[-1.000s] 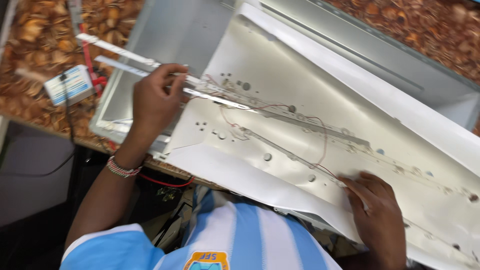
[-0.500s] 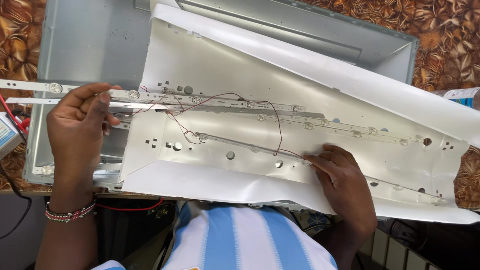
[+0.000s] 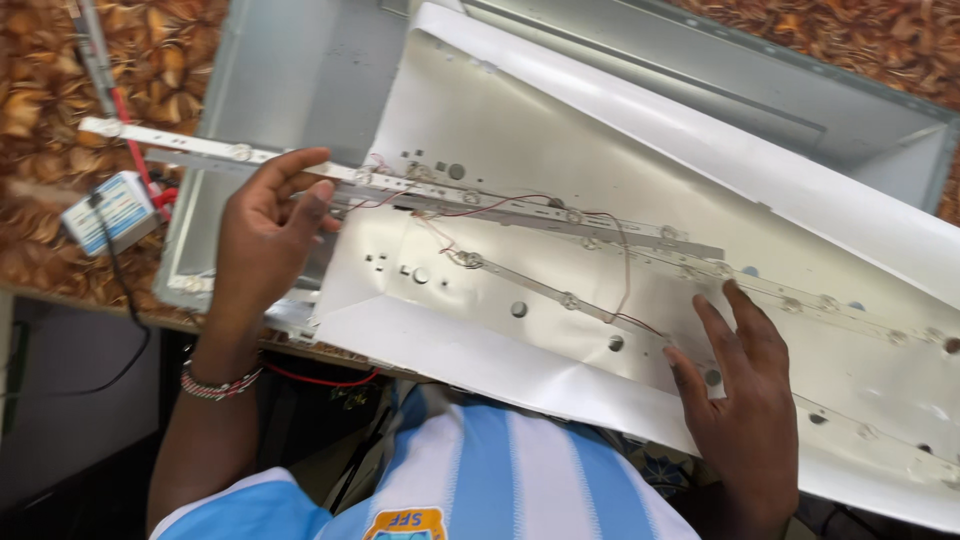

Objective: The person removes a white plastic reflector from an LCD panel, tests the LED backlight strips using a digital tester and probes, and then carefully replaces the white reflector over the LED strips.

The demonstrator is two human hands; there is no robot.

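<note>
At far left a small blue-and-white device (image 3: pixel 108 210) lies on the patterned cloth (image 3: pixel 40 100), beside the grey metal tray (image 3: pixel 290 70). The left hand (image 3: pixel 262 235), fingers curled, pinches the upper light strip (image 3: pixel 200 148), whose long axis runs left to lower right across the white reflector sheet (image 3: pixel 560 130); thin red wires (image 3: pixel 480 208) loop between this strip and the second strip (image 3: pixel 540 290). The right hand (image 3: pixel 745 385) lies open and flat, fingers spread, holding nothing, at that second strip's right end.
</note>
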